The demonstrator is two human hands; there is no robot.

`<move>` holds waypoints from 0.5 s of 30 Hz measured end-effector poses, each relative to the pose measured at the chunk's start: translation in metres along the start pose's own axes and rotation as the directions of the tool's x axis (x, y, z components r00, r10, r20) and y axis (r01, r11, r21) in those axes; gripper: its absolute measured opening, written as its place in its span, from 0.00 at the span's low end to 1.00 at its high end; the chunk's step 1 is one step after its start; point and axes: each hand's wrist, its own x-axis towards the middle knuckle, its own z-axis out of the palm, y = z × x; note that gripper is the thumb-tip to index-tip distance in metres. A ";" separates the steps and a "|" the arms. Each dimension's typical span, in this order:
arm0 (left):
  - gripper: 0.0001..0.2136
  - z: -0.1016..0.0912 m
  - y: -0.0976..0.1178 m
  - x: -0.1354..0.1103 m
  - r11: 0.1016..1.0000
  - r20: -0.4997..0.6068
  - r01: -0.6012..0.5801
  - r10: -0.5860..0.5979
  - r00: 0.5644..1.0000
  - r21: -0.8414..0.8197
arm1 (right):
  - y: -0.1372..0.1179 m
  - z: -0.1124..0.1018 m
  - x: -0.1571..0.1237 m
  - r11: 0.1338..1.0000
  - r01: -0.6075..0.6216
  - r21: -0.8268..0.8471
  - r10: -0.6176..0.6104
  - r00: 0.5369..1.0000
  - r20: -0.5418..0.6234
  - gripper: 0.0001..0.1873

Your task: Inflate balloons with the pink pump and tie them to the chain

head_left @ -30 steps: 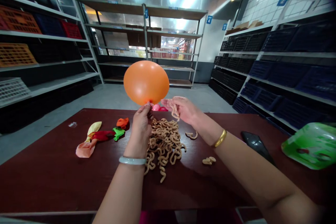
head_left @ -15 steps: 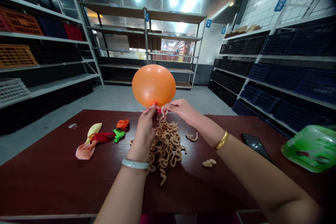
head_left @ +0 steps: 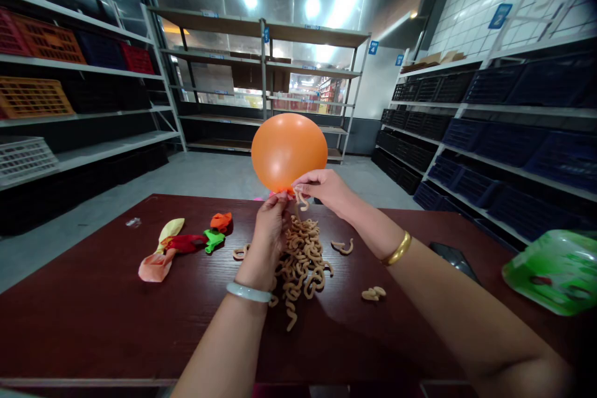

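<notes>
An inflated orange balloon is held up over the far edge of the table, its neck pointing down toward me. My left hand is closed in a pinch on the neck. Close beside it, my right hand pinches a curly tan strand, which dangles at the balloon's neck. My fingers partly hide where strand and neck meet. Directly below lies a pile of similar curly tan strands on the dark red table. My left wrist partly covers this pile.
Uninflated balloons in several colours lie on the left. Loose tan pieces sit right of the pile. A black phone-like object and a green package are at the right. Shelves with crates stand around.
The balloon and both hands have shifted slightly to the right in view. My right hand has come closer to my left at the balloon's neck, carrying the tan strand.
</notes>
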 end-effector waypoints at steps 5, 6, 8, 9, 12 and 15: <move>0.10 0.007 -0.009 -0.004 0.997 -0.042 0.083 -0.083 0.996 0.000 | -0.005 0.002 0.005 0.998 0.015 -0.053 -0.017 0.999 -0.031 0.06; 0.09 0.009 -0.011 -0.004 0.994 -0.057 0.110 -0.109 0.992 0.009 | -0.006 0.002 0.005 0.998 0.014 -0.063 -0.017 0.999 -0.039 0.07; 0.08 0.010 -0.013 -0.005 0.988 -0.067 0.153 -0.151 0.986 0.020 | -0.009 0.004 0.005 0.998 0.011 -0.066 -0.016 0.997 -0.069 0.07; 0.08 0.010 -0.014 -0.005 0.987 -0.066 0.158 -0.156 0.985 0.020 | -0.010 0.004 0.005 0.998 0.009 -0.063 -0.015 0.996 -0.091 0.07; 0.08 0.009 -0.016 -0.005 0.989 -0.044 0.138 -0.136 0.990 0.049 | -0.010 0.004 0.006 1.000 -0.014 -0.019 0.011 0.986 -0.167 0.06; 0.10 0.009 -0.020 -0.006 0.992 0.002 0.090 -0.091 0.996 0.094 | -0.008 0.004 0.010 0.998 -0.044 0.044 0.052 0.977 -0.206 0.06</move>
